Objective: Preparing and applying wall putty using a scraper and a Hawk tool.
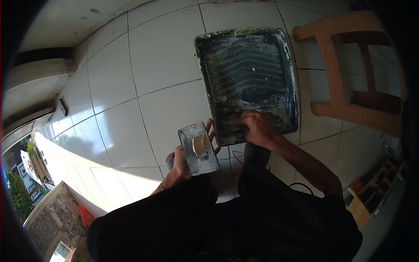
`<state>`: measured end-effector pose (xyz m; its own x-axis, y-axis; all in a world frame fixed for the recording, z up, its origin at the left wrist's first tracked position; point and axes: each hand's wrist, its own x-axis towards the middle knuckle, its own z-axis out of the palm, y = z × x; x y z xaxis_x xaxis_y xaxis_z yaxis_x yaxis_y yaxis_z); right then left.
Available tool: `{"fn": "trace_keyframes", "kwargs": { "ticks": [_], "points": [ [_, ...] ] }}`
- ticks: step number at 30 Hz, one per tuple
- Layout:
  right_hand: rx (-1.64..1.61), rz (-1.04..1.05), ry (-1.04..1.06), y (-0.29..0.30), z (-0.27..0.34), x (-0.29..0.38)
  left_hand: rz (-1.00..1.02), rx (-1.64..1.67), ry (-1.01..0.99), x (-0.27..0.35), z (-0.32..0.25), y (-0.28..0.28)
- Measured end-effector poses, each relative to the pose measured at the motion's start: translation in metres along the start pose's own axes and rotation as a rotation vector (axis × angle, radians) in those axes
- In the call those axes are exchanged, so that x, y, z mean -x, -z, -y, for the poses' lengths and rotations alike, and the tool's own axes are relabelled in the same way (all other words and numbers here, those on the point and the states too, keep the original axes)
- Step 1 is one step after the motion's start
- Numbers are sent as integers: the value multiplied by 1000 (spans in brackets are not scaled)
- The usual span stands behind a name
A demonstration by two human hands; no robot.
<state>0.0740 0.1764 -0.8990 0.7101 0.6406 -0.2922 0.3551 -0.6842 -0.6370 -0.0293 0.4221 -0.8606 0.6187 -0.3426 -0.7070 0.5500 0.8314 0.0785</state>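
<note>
My left hand [181,162] holds a flat rectangular plate [199,167] smeared with dried white material, its fingers showing at the plate's right edge. A lump of tan paste [202,145] sits on the plate. My right hand [258,127] is over the lower end of a dark ribbed paint tray [247,65], fingers curled and the index finger pointing left near the tray's bottom. Whether these fingers hold something small cannot be made out. The tray lies on the floor, its inside streaked with pale residue.
An orange-brown plastic stool [334,75] lies at the right. White floor tiles [163,55] surround the tray. A divided wooden box [360,206] stands at the lower right, a red object [85,215] at the lower left. My shoes and a thin red cord [237,157] are below the tray.
</note>
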Motion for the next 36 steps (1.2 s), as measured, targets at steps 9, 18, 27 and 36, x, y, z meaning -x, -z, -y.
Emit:
{"fn": "trace_keyframes", "kwargs": {
  "ticks": [9, 18, 27, 36],
  "points": [
    [-255, 46, -167, -1, -12, 2, 59, 8, -29, -3, 2, 6],
    [-34, 48, -76, 6, -6, 1, 37, 70, -49, -4, 3, 1],
    [-208, 71, -139, 1, -11, -4, 12, 3, -42, -2, 1, -3],
    [-42, 107, -70, 11, -10, -17, -343, -208, 57, 7, -7, -60]
  ]
}}
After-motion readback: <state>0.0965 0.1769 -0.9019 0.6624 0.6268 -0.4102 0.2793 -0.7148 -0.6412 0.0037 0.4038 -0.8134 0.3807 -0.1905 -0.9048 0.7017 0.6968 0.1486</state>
